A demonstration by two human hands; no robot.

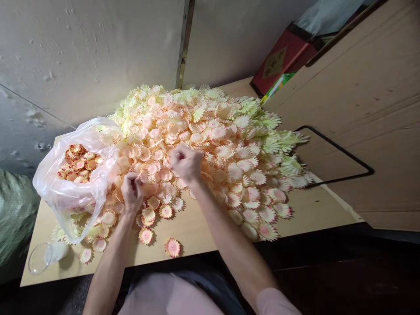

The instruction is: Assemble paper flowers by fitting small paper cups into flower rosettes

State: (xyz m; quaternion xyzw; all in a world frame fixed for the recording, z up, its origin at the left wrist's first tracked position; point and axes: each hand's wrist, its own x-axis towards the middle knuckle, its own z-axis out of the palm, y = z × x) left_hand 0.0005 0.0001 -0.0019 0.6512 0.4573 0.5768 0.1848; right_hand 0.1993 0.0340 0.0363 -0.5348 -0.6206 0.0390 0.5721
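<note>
A large heap of pale pink and cream artificial flower petal discs [216, 133] with frilled edges covers the table's middle. My left hand [131, 192] is closed at the heap's near left side, beside the plastic bag; whatever its fingers hold is hidden. Over the centre of the heap is my right hand [187, 164], its fingers curled together, and I cannot make out anything in them. Several red-edged discs lie loose in front of my hands, among them a single disc [172, 247] near the front edge. A clear plastic bag [78, 197] holds small stacked flower pieces [80, 164] with darker red-yellow edges.
A clear cup [49, 257] lies on its side at the table's [193, 232] front left corner. Cardboard [354, 113] with a black metal loop [341, 148] borders the right side. A red box [278, 61] stands at the back right. A green sack [15, 218] is left of the table.
</note>
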